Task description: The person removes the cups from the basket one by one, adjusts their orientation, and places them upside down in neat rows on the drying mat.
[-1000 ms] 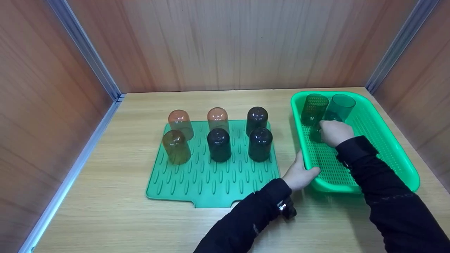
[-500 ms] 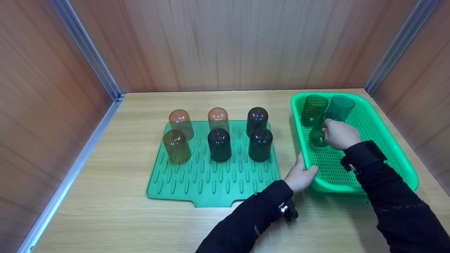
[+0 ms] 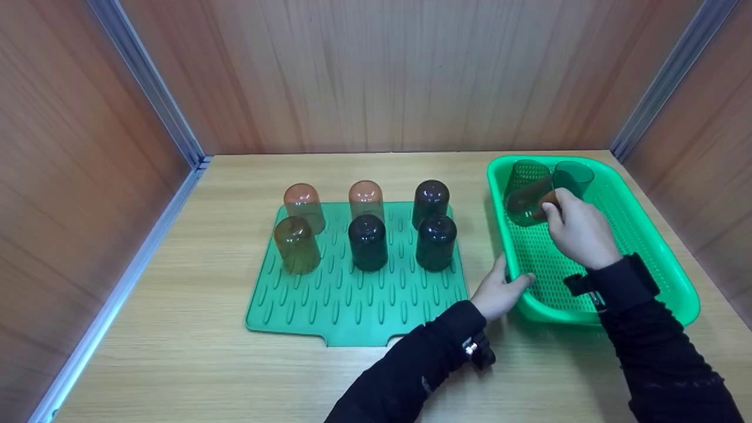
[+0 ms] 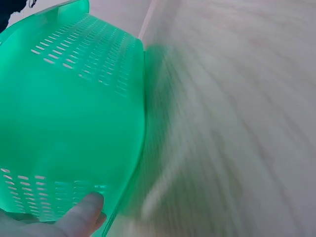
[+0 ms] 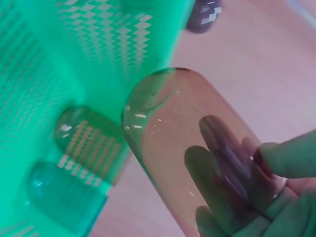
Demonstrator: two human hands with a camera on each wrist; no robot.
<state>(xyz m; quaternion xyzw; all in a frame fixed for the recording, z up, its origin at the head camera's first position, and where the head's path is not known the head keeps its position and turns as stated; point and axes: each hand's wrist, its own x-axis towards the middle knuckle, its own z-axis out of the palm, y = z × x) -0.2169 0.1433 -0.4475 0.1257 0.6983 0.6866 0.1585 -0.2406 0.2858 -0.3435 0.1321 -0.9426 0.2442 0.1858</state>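
Note:
My right hand grips a see-through brownish cup near its rim, tilted above the green basket. In the right wrist view the fingers show through the wall of this cup, its rounded bottom pointing away from the palm. Two more cups lean in the basket's far left corner, a green-looking one and a teal one. My left hand holds the basket's left side near the front, thumb over the rim; in the left wrist view a fingertip touches the outer wall.
A green ribbed mat lies left of the basket. Several tinted cups stand upside down on it, among them an orange cup, an amber cup and a dark cup. Wood-grain panels enclose the table.
My right hand has come up and back from inside the basket, lifting the brownish cup from low in the basket. The left hand has stayed on the basket's side.

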